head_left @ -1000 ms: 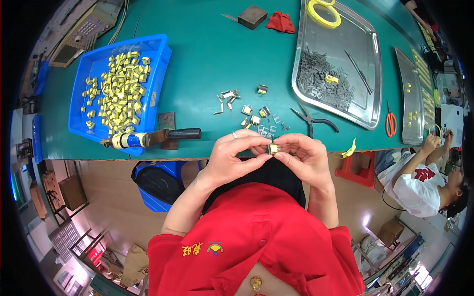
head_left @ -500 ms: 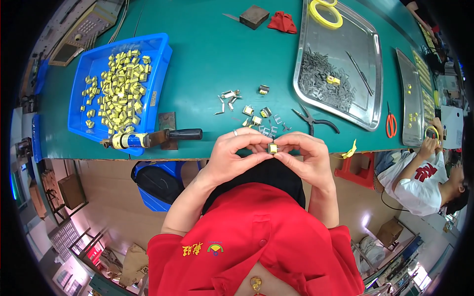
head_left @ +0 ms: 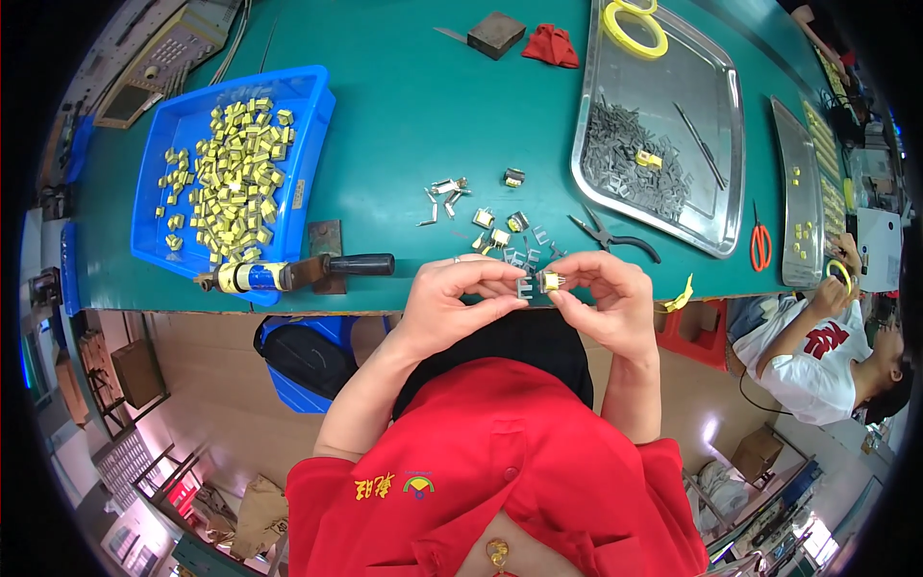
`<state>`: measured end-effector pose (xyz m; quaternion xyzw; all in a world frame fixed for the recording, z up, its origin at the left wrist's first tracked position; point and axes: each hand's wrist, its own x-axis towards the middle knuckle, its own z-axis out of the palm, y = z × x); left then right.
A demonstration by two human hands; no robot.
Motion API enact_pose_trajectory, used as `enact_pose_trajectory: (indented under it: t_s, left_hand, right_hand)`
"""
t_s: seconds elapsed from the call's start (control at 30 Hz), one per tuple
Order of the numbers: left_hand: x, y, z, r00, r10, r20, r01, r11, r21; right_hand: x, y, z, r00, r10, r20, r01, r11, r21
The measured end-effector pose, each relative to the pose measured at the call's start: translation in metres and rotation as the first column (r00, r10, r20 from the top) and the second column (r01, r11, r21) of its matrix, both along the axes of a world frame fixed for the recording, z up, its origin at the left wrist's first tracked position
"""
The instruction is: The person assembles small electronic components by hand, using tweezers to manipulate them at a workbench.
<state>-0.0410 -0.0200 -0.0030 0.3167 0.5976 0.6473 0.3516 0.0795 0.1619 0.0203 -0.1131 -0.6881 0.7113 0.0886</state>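
Barely apart, nr bench edge (head_left: pixel 370 300), L hand (head_left: pixel 450 306) pinching grey pc (head_left: pixel 525 288), R hand (head_left: pixel 613 298) gripping coil (head_left: pixel 551 282)

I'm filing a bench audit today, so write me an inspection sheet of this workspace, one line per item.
Surface: green table, small parts scattered near the front edge.
Job's things: grey E piece and yellow part, both held; yellow blocks in blue bin; grey pieces in tray.
Clutter: pliers, scissors and red cloth lie loose.
Hands: left hand pinches the grey E piece, right hand the yellow part.
Cables: pale cables beside the instrument, upper left.
Surroundings: co-worker in white at right.
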Motion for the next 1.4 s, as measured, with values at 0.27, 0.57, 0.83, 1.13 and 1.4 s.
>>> enact_pose_trajectory:
  t_s: [0.27,0.57,0.83,1.13,1.4]
  left_hand:
    - [0.0,0.0,-0.004,0.998,0.022,0.057,-0.023,0.999,0.026]
    - [0.004,0.008,0.0,0.989,0.067,-0.133,-0.064,0.998,0.027]
    - [0.0,0.007,-0.005,0.983,0.056,-0.176,-0.044,0.996,0.072]
    - [0.002,0.004,-0.004,0.998,0.05,-0.043,-0.05,0.999,0.002]
    - [0.001,0.006,-0.002,1.0,0.025,-0.015,-0.026,0.998,-0.052]
  right_hand:
    - [0.001,0.001,-0.006,1.0,0.015,0.004,-0.014,1.0,-0.021]
    - [0.003,-0.005,-0.01,1.0,-0.022,-0.003,0.022,0.999,0.026]
    - [-0.003,-0.01,-0.009,1.0,-0.019,-0.007,0.019,1.0,0.012]
    - [-0.006,-0.003,-0.001,0.997,0.023,-0.072,0.002,0.944,0.33]
    - [-0.002,0.0,-0.005,0.999,-0.025,-0.022,0.028,0.98,0.199]
